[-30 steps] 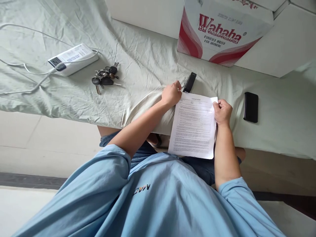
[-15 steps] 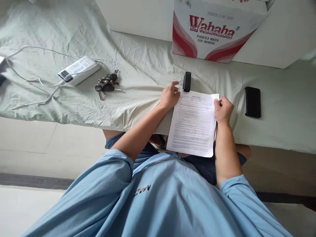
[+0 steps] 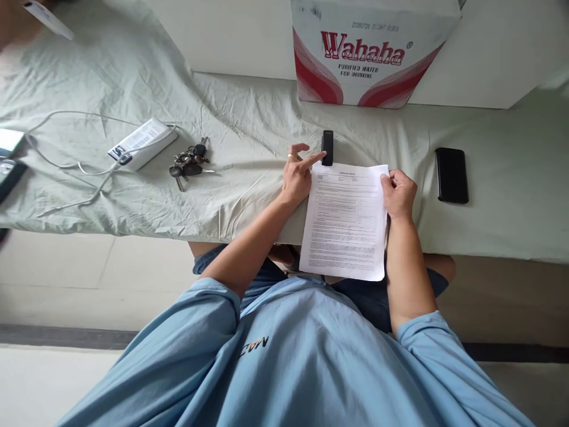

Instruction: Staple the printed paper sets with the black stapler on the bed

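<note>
A printed sheet of paper (image 3: 347,219) lies over the front edge of the cloth-covered table (image 3: 249,118) and hangs toward my lap. My right hand (image 3: 399,194) pinches its upper right edge. My left hand (image 3: 299,172) rests at the sheet's upper left corner with fingers spread, a ring on one finger. Its forefinger points at and nearly touches a small black stapler (image 3: 328,147) lying just beyond the paper's top edge.
A black phone (image 3: 451,175) lies right of the paper. A bunch of keys (image 3: 186,164) and a white power bank (image 3: 142,143) with a cable lie to the left. A Wahaha water carton (image 3: 368,50) stands at the back against the wall.
My left hand has opened from a loose fist and its forefinger now reaches out to the black stapler. The right hand keeps its grip on the paper. The view shifted slightly.
</note>
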The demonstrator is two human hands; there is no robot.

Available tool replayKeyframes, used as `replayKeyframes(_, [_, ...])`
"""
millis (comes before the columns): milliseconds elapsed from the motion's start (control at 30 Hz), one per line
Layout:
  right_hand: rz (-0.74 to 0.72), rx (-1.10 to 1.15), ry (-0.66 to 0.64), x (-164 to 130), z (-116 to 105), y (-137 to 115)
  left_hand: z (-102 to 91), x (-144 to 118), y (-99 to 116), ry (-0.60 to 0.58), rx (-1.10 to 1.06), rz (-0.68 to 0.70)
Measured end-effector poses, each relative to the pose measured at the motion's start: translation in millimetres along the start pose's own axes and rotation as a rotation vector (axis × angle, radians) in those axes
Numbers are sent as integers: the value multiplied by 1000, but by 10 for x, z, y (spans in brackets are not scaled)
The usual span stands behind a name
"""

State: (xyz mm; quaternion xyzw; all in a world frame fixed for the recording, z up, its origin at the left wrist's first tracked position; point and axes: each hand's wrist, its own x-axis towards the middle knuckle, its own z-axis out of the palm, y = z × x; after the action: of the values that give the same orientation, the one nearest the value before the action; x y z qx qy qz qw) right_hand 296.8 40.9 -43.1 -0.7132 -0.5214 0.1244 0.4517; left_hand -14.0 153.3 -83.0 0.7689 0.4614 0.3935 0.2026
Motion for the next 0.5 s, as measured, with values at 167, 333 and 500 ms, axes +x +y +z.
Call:
replayKeyframes(167, [1,75,-53,4,-46,54,-31,5,31,-2,-20,44])
replayKeyframes(333, [48,167,-79,35,-97,25,-248,39,390,-114,-30,-52])
replayKeyframes(500, [85,159,-86,46,-124,-49,-359,35,582,-178,-33,-88])
